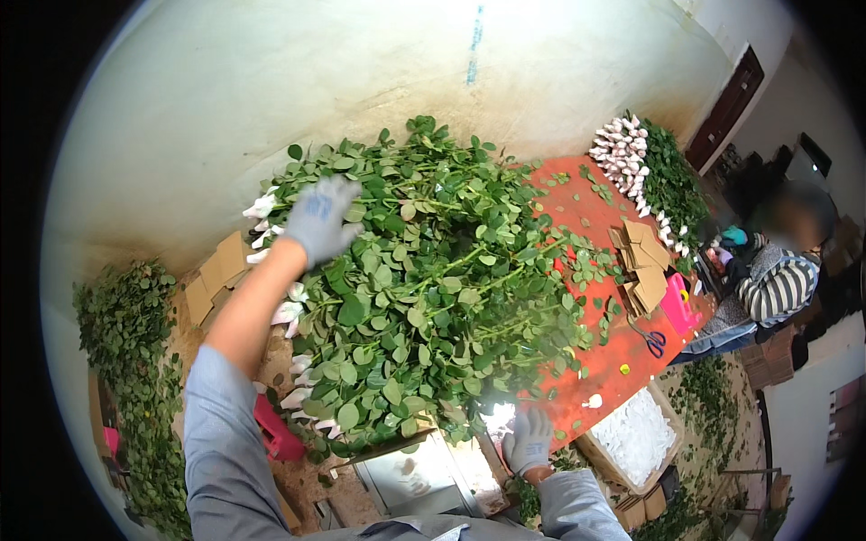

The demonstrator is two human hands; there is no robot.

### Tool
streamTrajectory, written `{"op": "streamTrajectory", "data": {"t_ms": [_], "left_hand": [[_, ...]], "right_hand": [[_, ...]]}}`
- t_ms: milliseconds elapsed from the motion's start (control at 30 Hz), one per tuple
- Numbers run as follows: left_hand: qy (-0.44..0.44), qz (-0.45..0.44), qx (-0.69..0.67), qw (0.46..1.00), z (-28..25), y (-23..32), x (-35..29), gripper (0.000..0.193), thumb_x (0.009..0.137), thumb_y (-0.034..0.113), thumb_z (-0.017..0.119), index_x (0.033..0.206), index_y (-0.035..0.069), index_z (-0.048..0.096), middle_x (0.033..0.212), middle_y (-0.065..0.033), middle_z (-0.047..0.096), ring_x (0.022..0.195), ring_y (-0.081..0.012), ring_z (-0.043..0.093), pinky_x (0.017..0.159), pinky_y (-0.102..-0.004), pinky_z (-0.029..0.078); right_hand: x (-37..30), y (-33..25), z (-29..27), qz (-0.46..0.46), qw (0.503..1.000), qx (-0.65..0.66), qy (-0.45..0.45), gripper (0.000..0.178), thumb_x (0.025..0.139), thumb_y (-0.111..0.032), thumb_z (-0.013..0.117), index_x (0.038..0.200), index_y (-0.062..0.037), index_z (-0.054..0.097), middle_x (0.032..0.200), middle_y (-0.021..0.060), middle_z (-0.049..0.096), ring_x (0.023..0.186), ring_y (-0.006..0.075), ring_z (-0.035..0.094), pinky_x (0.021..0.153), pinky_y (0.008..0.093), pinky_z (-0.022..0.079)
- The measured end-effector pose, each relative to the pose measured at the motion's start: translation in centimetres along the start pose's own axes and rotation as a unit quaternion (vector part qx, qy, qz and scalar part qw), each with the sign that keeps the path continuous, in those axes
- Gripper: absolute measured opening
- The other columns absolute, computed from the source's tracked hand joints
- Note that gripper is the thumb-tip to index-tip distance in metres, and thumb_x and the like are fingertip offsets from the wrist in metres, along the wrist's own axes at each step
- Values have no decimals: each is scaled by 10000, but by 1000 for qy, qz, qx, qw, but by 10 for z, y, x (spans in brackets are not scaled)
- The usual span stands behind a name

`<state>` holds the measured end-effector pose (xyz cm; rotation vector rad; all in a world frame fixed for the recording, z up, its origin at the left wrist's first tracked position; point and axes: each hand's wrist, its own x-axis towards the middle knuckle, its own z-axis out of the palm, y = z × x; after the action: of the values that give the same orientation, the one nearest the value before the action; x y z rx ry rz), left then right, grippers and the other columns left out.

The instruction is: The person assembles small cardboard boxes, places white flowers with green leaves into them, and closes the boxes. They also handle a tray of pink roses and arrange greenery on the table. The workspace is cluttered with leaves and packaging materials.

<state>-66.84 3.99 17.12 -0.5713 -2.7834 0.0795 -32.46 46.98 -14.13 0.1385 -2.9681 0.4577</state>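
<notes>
A big pile of leafy rose stems [433, 288] spreads over a red table [577, 194]. Along the pile's left side, pale wrapped buds [287, 313] stick out. My left hand [320, 221], in a grey glove, reaches over the far left of the pile, its fingers spread among the leaves near the bud ends. I see nothing held in it. Gloved in grey too, my right hand [529, 442] is low at the table's near edge, right of the stems, with fingers stretched forward and nothing visible in them. Beside it is a bright, glaring patch.
Flat brown cardboard pieces [642, 266], a pink tool [678, 305] and blue-handled scissors [651, 341] lie on the table's right. A box of white pieces [634, 437] stands at the near right. More wrapped roses [622, 153] lie far right, where another person [776, 279] works.
</notes>
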Motion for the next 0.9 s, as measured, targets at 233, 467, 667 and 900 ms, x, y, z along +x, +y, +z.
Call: {"op": "streamTrajectory", "data": {"t_ms": [233,467,667,900], "left_hand": [[-257,-115,0,960,68,-62,55,983,842,627,697,1599,96,362,1621,-228,383,1496,-393,369,1223,-496,300],[-176,33,-12,984,52,4,6,575,948,539,653,1274,65,649,1096,-203,681,1051,-369,661,964,-466,517],[-131,126,-220,958,91,103,-120,779,846,516,742,1396,1,540,1194,-234,622,1112,-430,613,984,-501,496],[-100,176,-181,962,82,134,-155,703,821,409,778,1366,20,563,1122,-205,618,1049,-393,589,961,-484,481]], "right_hand": [[0,2,0,12,1000,6,-5,610,890,-336,652,1385,-7,513,1478,288,442,1406,518,362,1161,650,259],[-2,6,1,19,1000,17,18,617,891,-322,670,1408,-26,509,1460,266,451,1395,497,375,1174,629,278],[0,7,2,11,1000,16,18,617,897,-326,656,1411,-20,502,1479,267,436,1412,491,356,1182,623,256],[0,0,-2,14,1000,16,21,604,861,-289,643,1376,-8,500,1475,288,432,1387,509,364,1165,635,268]]}}
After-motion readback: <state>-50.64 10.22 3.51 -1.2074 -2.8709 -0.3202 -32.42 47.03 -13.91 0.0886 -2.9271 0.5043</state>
